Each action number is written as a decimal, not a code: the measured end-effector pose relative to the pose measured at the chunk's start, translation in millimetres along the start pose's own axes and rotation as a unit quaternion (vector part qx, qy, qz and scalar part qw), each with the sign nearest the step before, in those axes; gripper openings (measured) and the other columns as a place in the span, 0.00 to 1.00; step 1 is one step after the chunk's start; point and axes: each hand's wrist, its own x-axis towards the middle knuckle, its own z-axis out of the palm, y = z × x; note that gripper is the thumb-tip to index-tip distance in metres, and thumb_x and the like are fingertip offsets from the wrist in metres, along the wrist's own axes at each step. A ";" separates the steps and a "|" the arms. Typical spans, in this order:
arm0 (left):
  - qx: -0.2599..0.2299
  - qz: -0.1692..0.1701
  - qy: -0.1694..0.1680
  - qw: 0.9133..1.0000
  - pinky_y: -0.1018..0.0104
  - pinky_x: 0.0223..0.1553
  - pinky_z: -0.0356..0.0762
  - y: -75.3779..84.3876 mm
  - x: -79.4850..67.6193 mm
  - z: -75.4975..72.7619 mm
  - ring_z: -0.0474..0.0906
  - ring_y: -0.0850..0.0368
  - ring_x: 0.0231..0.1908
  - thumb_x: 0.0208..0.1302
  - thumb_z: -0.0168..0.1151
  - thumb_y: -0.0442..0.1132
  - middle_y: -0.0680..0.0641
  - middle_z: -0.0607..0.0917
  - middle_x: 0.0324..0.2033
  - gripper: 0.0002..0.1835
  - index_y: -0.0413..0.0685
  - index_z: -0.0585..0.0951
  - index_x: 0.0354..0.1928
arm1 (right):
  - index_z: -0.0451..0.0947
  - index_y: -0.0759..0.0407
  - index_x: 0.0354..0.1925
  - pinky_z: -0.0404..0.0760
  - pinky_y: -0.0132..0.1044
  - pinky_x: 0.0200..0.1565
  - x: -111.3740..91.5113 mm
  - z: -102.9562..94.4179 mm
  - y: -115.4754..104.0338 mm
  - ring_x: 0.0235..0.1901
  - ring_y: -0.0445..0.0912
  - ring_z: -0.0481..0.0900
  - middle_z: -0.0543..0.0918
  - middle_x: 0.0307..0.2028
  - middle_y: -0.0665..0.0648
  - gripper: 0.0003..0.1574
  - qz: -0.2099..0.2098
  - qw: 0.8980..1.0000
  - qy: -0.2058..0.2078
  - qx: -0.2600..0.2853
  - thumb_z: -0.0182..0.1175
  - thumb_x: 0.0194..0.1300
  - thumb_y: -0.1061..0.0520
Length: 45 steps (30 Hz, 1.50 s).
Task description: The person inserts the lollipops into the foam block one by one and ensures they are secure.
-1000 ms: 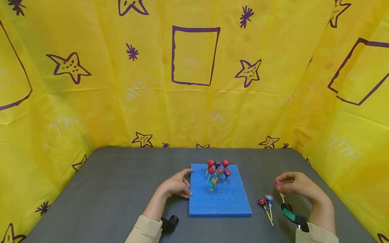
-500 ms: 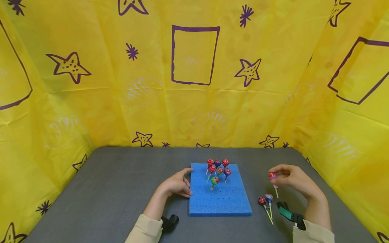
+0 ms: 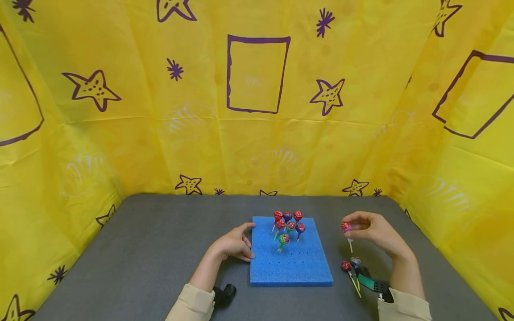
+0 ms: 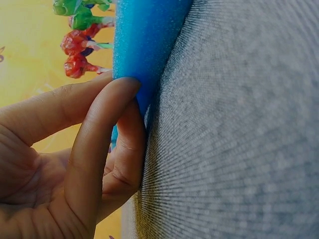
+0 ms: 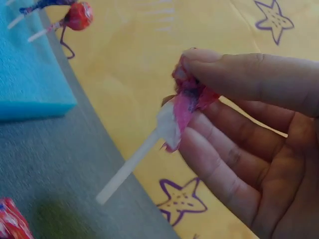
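Note:
In the head view my right hand (image 3: 371,232) is raised over the table, right of the blue foam board (image 3: 277,274). Its thumb and fingertips pinch a pink-wrapped lollipop (image 3: 346,228) by the head. The white stick (image 5: 128,164) points down and away from the palm in the right wrist view. My left hand (image 3: 234,244) rests at the board's left edge, fingertips touching the foam and spread along it. Several lollipops (image 3: 283,240) with red, purple and green wrappers stand in the board's back half. Rows of small holes (image 3: 289,262) show in its front half.
Two more lollipops, one with a red head (image 3: 346,266) and one with a blue head (image 3: 355,261), lie on the grey table (image 3: 176,240) between the board and my right wrist. Yellow patterned cloth (image 3: 257,156) hangs around the table's back and sides.
My right hand has moved left and away from me with the lollipop, nearer to the foam board. The left hand and the board have stayed put.

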 end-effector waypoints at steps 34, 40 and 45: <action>-0.009 0.006 -0.005 1.000 0.64 0.28 0.88 -0.2 -0.2 -1.1 0.78 0.56 0.24 0.49 0.67 0.18 0.45 0.74 0.31 0.50 0.46 0.58 0.75 | 0.76 0.72 0.52 0.89 0.36 0.44 35.5 55.0 -16.2 0.39 0.41 0.87 0.88 0.42 0.45 0.23 -0.125 0.978 -0.083 0.142 0.67 0.59 0.65; -0.009 0.007 -0.004 1.000 0.64 0.28 0.88 0.2 -0.6 -0.7 0.78 0.56 0.24 0.49 0.67 0.18 0.44 0.74 0.31 0.50 0.46 0.58 0.75 | 0.77 0.70 0.50 0.89 0.36 0.44 41.0 65.3 -17.4 0.40 0.42 0.87 0.87 0.42 0.47 0.22 -0.123 0.979 -0.092 0.133 0.69 0.57 0.64; -0.006 0.005 -0.003 1.000 0.63 0.29 0.88 0.7 -0.4 -0.6 0.78 0.56 0.24 0.49 0.67 0.19 0.44 0.74 0.32 0.50 0.46 0.58 0.75 | 0.78 0.71 0.49 0.88 0.37 0.46 45.0 71.9 -17.7 0.43 0.42 0.87 0.88 0.44 0.51 0.22 -0.127 0.977 -0.108 0.134 0.70 0.56 0.63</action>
